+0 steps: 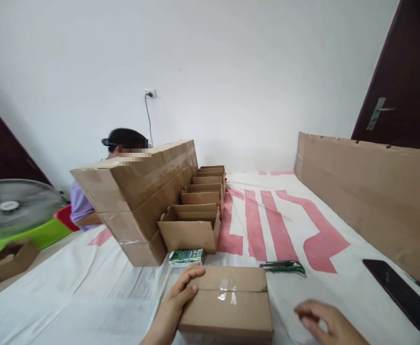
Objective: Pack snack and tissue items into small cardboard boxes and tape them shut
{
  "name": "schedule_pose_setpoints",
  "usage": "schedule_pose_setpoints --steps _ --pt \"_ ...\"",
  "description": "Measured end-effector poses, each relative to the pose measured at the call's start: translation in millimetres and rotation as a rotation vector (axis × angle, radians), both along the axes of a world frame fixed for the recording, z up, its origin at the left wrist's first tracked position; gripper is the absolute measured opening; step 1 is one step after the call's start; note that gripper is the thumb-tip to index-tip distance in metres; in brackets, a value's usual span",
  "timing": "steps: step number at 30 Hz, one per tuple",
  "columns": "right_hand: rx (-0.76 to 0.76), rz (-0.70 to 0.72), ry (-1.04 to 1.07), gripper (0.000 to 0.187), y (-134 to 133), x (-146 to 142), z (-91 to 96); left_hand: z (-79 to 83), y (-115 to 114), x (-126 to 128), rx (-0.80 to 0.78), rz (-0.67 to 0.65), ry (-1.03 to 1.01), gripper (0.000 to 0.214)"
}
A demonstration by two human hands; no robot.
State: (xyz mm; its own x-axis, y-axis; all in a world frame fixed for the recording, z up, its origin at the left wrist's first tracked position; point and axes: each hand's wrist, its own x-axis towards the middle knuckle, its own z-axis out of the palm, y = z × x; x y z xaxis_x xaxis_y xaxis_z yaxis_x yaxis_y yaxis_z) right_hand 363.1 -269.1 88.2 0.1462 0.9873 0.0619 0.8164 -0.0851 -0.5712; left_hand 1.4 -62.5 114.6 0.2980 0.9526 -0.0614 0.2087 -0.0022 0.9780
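Observation:
A closed brown cardboard box (227,302), sealed along the top with clear tape, lies on the table right in front of me. My left hand (177,299) rests on its left top corner with the fingers stretched flat over the edge. My right hand (327,322) hovers just right of the box with the fingers loosely curled and nothing in them. A green utility knife (284,266) lies beyond the box's right corner. A small green and white carton (186,257) sits just past the box's left corner.
A row of open cardboard boxes (195,225) runs back along a stack of sealed long cartons (141,191). Behind the stack sits another person (84,201). A cardboard wall (371,196) borders the right side, with a black phone (400,294) near it. A fan (12,206) stands at left.

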Motion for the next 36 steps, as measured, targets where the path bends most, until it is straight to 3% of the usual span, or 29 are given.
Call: schedule_pose_setpoints --steps 5,8,11,16,19,22,25,28,32,36 --pt "0.137 -0.039 -0.187 0.046 76 25 -7.1 -9.7 -2 1 0.136 0.036 0.008 0.041" --pt "0.053 -0.049 -0.330 0.049 106 34 -17.1 -8.3 -2 -1 0.125 -0.015 -0.001 0.041" --pt "-0.005 -0.002 -0.402 0.051 118 38 -28.9 -1.3 -4 -3 0.078 -0.063 -0.058 0.039" --pt "0.155 0.138 -0.398 0.040 122 49 -37.8 5.1 -11 1 0.117 -0.091 -0.169 0.034" --pt "0.311 0.159 -0.424 0.035 128 51 -18.1 6.0 -13 4 0.163 -0.118 -0.209 0.035" --pt "0.537 0.142 -0.521 0.037 135 33 26.0 6.3 -14 4 0.172 -0.139 -0.215 0.036" --pt "0.723 0.250 -0.601 0.041 134 -10 77.4 6.2 -14 3 0.181 -0.160 -0.212 0.036" --pt "0.775 0.403 -0.628 0.041 129 -62 112.5 5.8 -13 3 0.223 -0.191 -0.207 0.036" --pt "0.856 0.530 -0.659 0.039 127 -116 124.7 4.5 -10 2 0.266 -0.210 -0.205 0.039" --pt "0.858 0.536 -0.731 0.037 134 -139 122.0 3.4 -7 1 0.307 -0.239 -0.212 0.040"
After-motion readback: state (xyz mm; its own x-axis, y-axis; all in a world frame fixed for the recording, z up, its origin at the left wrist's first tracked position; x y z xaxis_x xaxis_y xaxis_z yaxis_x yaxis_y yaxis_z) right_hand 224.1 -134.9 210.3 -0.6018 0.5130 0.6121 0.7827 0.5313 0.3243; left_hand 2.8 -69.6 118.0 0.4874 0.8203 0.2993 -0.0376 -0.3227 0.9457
